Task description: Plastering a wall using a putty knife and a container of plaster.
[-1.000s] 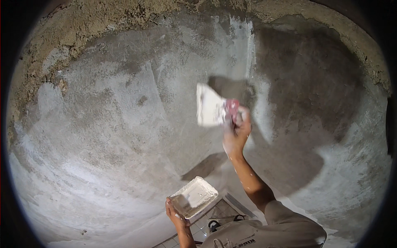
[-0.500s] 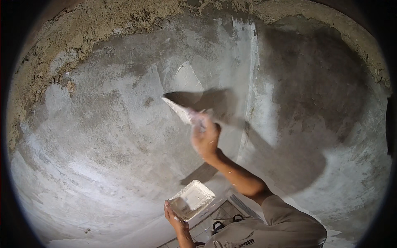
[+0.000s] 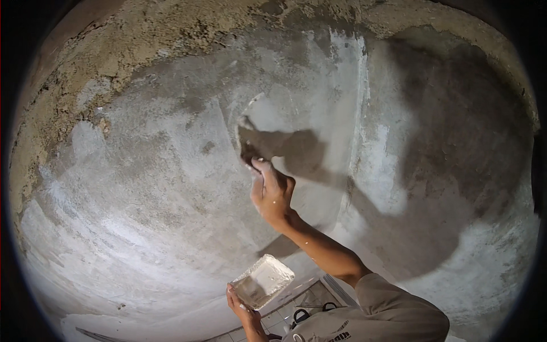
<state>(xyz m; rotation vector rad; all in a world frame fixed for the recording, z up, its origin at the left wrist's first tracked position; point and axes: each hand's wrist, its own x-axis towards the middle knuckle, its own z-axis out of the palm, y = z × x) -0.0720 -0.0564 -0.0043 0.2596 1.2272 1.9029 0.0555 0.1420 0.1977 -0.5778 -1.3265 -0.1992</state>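
Note:
My right hand (image 3: 273, 194) is closed around a putty knife (image 3: 247, 143), pressed up to the grey plastered wall (image 3: 171, 154). The knife is seen nearly edge-on and in shadow, so its blade is hard to make out. A thin, pale ridge of filler curves up the wall just above it. Low in the view, my left hand (image 3: 244, 310) grips the near left corner of a shallow rectangular pan (image 3: 282, 273). White filler coats the pan's rim and inside, with a shadow across its left part.
Rough brown render (image 3: 131, 48) borders the smoother wall along the top and left. A pale vertical ridge (image 3: 360, 108) runs down the wall right of my right hand. Arm and body shadows cover the right side. Floor tiles (image 3: 276, 324) show below the pan.
My right hand has moved slightly left, and the putty knife has turned more upright. The white filler patch above it has been spread thin, leaving a curved edge. My left hand still holds the pan.

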